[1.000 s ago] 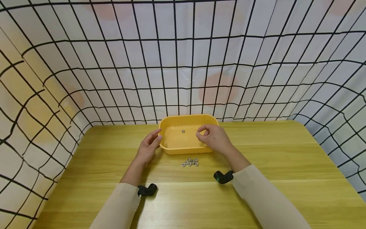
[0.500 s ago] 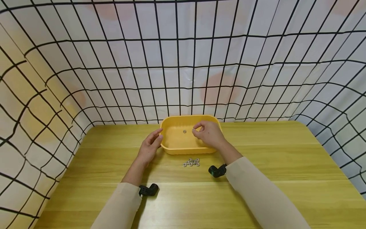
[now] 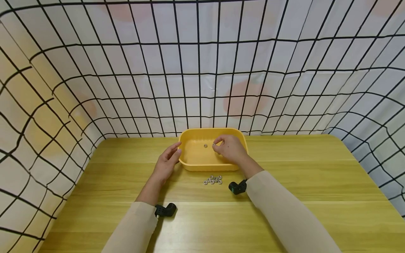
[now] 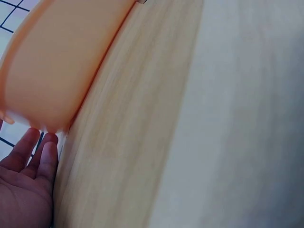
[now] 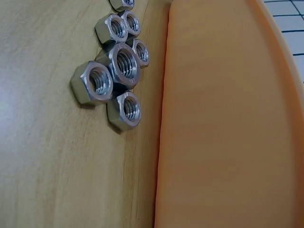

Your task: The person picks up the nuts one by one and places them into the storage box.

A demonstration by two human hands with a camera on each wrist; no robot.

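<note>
Inside the yellow tray (image 3: pixel 196 167), one metal hex nut (image 3: pixel 205 146) lies on the floor. My right hand (image 3: pixel 232 149) is over the tray's right half, its thumb and index finger pinching another small nut (image 3: pixel 213 144) that is mostly covered by the fingertips. At the tray's left end is my left hand (image 3: pixel 166 163), fingers extended and fingertips right at the end wall. The left wrist view shows those fingers (image 4: pixel 23 149) against the tray's outside. In front of the tray a cluster of several hex nuts (image 5: pixel 126 64) rests on the table.
The wooden table (image 3: pixel 202 225) carries the tray near its back edge. Black wire grid panels (image 3: pixel 202 73) with white cloth behind them stand along the back and sides. A black wrist camera (image 3: pixel 237 187) sticks out from the right sleeve.
My right hand has moved left within the tray, toward the lying nut, with its pinched nut. My left hand stays at the tray's left end. The head view has shifted slightly.
</note>
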